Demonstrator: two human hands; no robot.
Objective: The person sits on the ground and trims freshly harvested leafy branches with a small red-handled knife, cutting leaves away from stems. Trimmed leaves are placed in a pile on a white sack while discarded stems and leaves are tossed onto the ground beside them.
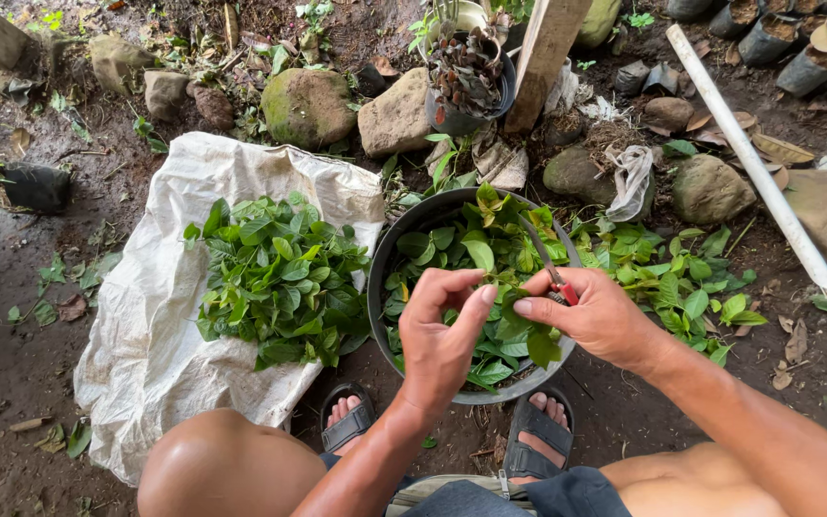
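Black bucket [380,273] full of green leaves [452,249] | left fingers [476,287] pinching leaf | right fingers [528,306] gripping cutter [552,273]

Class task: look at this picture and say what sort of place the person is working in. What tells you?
Probably an outdoor plant nursery or garden yard: bare soil with mossy stones, rows of soil-filled black seedling bags, and a bucket of cut green leaves under the hands.

Both forearms reach forward from bent bare knees, wrists close together. Left hand [442,335] curls, thumb and forefinger pinched at the tips. Right hand [591,316] faces it, fingers folded in a closed grip, thumb extended toward the left.
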